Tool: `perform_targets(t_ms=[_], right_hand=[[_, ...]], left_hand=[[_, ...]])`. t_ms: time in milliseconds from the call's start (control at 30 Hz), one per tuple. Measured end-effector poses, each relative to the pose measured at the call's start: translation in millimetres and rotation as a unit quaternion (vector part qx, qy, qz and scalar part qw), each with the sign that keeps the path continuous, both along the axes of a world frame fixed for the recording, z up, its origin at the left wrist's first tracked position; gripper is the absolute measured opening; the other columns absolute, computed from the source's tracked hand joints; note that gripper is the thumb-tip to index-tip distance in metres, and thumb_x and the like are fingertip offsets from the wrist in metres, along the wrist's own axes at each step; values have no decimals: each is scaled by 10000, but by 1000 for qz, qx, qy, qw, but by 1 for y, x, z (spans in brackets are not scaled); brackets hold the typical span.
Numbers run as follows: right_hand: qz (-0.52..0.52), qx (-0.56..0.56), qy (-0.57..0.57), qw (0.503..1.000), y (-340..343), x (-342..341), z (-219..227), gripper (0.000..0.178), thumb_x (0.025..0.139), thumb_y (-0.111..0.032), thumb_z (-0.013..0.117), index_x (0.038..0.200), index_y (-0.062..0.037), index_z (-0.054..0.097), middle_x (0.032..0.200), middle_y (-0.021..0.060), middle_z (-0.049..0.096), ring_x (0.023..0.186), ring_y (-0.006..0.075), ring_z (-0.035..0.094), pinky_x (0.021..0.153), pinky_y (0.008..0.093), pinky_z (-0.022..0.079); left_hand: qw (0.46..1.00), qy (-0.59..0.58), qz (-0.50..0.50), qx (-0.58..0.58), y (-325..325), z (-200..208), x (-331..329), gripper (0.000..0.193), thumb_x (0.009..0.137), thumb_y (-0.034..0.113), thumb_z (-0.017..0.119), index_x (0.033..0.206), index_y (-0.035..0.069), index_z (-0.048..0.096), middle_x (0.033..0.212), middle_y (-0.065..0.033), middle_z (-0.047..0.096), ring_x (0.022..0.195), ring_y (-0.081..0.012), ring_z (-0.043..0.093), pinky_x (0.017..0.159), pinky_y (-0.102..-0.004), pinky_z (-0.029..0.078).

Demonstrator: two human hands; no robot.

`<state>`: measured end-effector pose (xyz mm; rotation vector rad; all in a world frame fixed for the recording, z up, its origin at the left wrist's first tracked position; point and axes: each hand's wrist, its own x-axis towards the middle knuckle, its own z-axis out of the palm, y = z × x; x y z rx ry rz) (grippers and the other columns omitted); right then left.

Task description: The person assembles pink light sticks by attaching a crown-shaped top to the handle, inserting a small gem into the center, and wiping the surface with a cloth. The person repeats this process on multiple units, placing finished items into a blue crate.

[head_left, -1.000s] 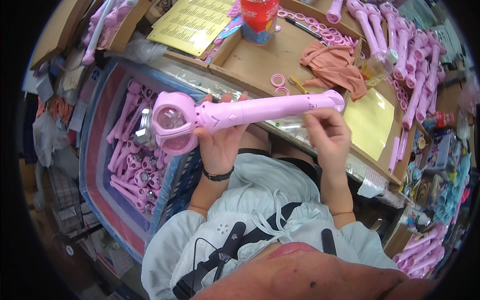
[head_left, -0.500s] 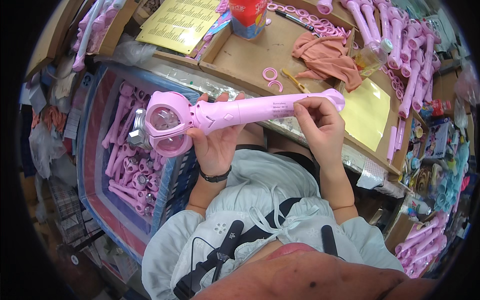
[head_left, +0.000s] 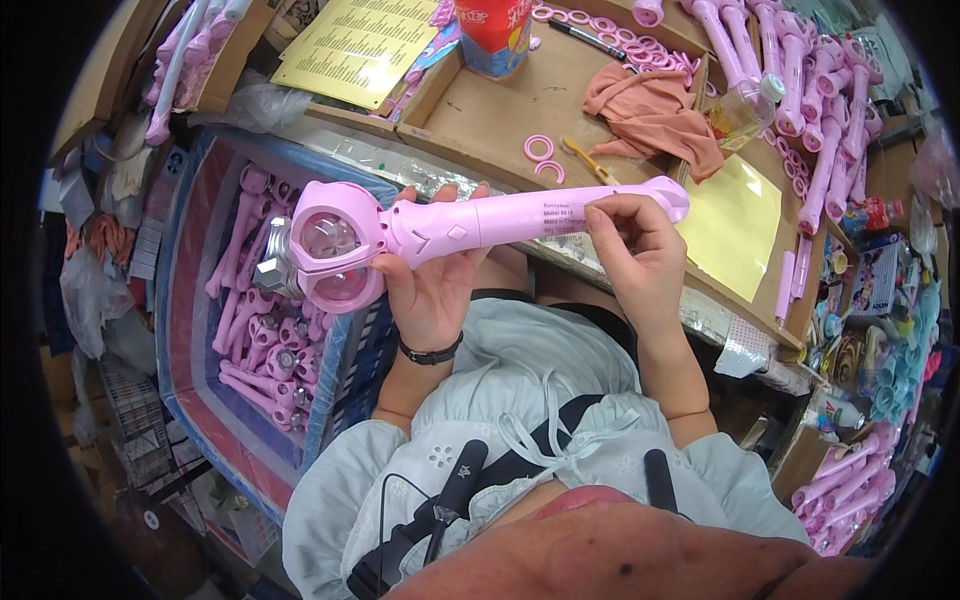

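Across my front lies a pink toy wand (head_left: 510,217), held level, with a clear globe in its caged head (head_left: 333,240) and a silver faceted piece at the tip. My left hand (head_left: 435,290) is closed round the handle just below the head, thumb on the near side. At the handle's other end my right hand (head_left: 645,250) has thumb and forefinger pinched together against the surface, beside small dark printing. Anything between those fingertips is too small to make out.
A blue crate (head_left: 185,330) of similar wands stands at the left. The cardboard tray (head_left: 465,115) ahead holds pink rings (head_left: 540,148), an orange cloth (head_left: 645,115), a yellow tool (head_left: 585,157) and a red container (head_left: 492,40). A yellow sheet (head_left: 735,230) and pink handles (head_left: 820,120) lie to the right.
Almost nothing differs. My right hand has shifted very slightly left along the handle; the wand and my left hand stay in place.
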<state>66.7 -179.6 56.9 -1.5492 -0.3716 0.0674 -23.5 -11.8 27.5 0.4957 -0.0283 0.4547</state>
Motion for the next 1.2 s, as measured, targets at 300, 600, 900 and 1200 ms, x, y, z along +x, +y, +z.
perform_targets(t_ms=[300,600,900,1200], right_hand=[[-11,-12,-10,1000,0,0,-3,45,816,-22,648,844,0,621,668,-50,550,518,-16,374,451,160,290],[-79,-212,-159,961,4,-5,4,435,739,-220,756,1095,-48,572,653,-8,497,480,107,426,458,246,372],[-28,-300,-239,923,-46,28,2,626,665,-262,789,1172,-13,520,929,103,540,830,231,547,754,315,455],[77,-179,-128,972,9,3,-23,419,699,-150,750,1062,-28,580,880,148,642,751,258,650,664,326,506]], left_hand=[[1000,29,7,6,-1,2,1,795,769,539,625,1374,159,278,1362,-133,434,1312,-431,295,1078,-565,256],[999,17,23,39,-2,-2,-2,802,773,520,634,1376,120,289,1361,-163,431,1323,-441,261,1081,-588,225],[986,-19,4,164,48,23,3,878,759,582,625,1380,83,257,1293,-196,480,1222,-437,424,1024,-568,327],[951,-11,84,297,24,48,76,601,933,436,476,1333,16,319,1201,-134,506,1061,-213,553,925,-335,446]])
